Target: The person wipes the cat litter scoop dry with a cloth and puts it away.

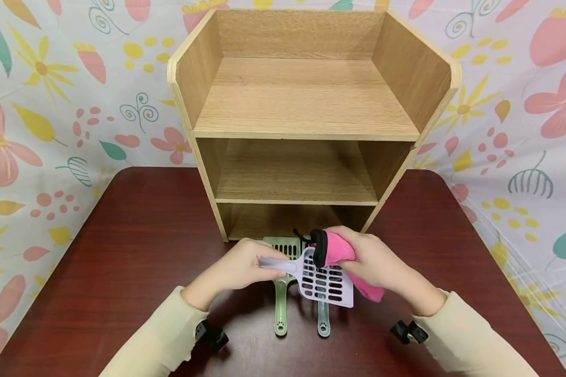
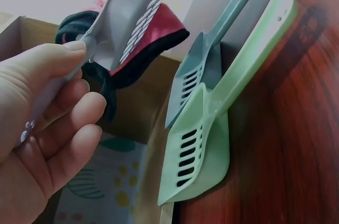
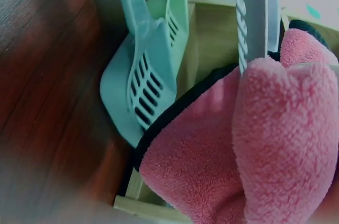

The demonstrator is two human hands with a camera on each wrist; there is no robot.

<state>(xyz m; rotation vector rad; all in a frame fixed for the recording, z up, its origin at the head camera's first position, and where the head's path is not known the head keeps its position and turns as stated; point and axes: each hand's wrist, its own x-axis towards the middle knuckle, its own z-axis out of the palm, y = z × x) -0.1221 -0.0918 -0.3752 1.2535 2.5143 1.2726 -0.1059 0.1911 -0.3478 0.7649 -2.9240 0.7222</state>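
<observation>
A pale lavender litter scoop (image 1: 327,283) is held above the table by its handle in my left hand (image 1: 250,264), thumb and fingers pinching it. My right hand (image 1: 374,256) grips a pink cloth (image 1: 338,247) with a black edge, which lies against the slotted scoop head. In the right wrist view the fluffy cloth (image 3: 286,139) covers most of that hand and part of the scoop (image 3: 254,12). Beneath them, a green litter scoop (image 1: 281,303) and a blue-grey litter scoop (image 1: 324,319) lie side by side, handles toward me, heads by the shelf.
A wooden shelf unit (image 1: 306,135) with open levels stands at the back of the dark red table (image 1: 137,251). Behind it hangs a flower-patterned cloth backdrop (image 1: 75,104). The two lying scoops sit right in front of its lowest level.
</observation>
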